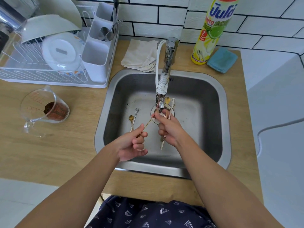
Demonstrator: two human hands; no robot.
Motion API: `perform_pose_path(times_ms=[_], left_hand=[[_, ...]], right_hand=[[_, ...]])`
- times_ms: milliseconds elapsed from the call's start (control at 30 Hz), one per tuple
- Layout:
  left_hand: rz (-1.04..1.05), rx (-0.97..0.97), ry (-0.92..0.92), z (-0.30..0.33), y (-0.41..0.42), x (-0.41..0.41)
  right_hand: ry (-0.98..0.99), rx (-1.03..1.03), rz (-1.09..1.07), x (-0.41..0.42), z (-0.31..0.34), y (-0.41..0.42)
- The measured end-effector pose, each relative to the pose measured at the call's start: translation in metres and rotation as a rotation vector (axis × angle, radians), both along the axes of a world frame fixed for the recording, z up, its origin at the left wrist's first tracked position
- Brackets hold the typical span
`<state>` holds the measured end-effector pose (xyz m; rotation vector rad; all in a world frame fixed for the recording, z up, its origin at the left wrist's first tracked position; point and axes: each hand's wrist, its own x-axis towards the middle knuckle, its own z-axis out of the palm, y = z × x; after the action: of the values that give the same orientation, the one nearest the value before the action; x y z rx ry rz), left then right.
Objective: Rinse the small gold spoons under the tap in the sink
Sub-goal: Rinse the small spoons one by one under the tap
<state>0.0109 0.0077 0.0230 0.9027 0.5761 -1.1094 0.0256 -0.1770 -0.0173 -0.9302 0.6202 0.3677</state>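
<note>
Over the steel sink (213, 102), my left hand (133, 143) pinches the handle end of a thin gold spoon (148, 122) whose bowl end reaches under the tap nozzle (160, 105). My right hand (167, 129) grips a bunch of small spoons (169, 104), gold and white, their bowls pointing up behind the nozzle, and its fingertips touch the bowl end of the gold spoon. A white handle (162, 145) sticks out below this hand. On the sink floor to the left lie another gold spoon (131, 118) and a silver one (136, 112).
A white dish rack (49, 69) with bowls and a cutlery holder stands at the back left. A measuring jug (42, 111) with brown powder sits on the wooden counter. Behind the sink are a cloth (139, 55), a dish soap bottle (212, 30) and a blue sponge (222, 60).
</note>
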Motion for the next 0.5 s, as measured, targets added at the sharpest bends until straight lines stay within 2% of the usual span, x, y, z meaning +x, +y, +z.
perform_pose_path(times_ms=[100, 167, 233, 300, 400, 467, 500], left_hand=[[0.020, -0.089, 0.044, -0.001, 0.013, 0.003], [-0.007, -0.042, 0.034, -0.001, 0.015, 0.005], [-0.033, 0.071, -0.009, -0.001, 0.014, 0.008], [-0.068, 0.229, -0.124, -0.003, 0.014, 0.009], [-0.207, 0.455, -0.423, -0.005, 0.016, 0.008], [-0.291, 0.495, -0.561, -0.007, 0.014, 0.007], [-0.294, 0.496, -0.590, -0.008, 0.010, 0.007]], right_hand=[[-0.058, 0.024, 0.008, 0.000, -0.004, -0.005], [-0.097, -0.027, -0.003, 0.000, -0.005, -0.005], [-0.126, -0.165, -0.020, 0.001, -0.005, -0.002], [-0.144, -0.350, -0.022, 0.002, -0.004, 0.000], [-0.135, -0.519, -0.021, 0.003, -0.004, -0.001], [-0.108, -0.480, -0.014, 0.001, -0.004, -0.002], [-0.081, -0.395, -0.034, 0.000, -0.004, -0.002]])
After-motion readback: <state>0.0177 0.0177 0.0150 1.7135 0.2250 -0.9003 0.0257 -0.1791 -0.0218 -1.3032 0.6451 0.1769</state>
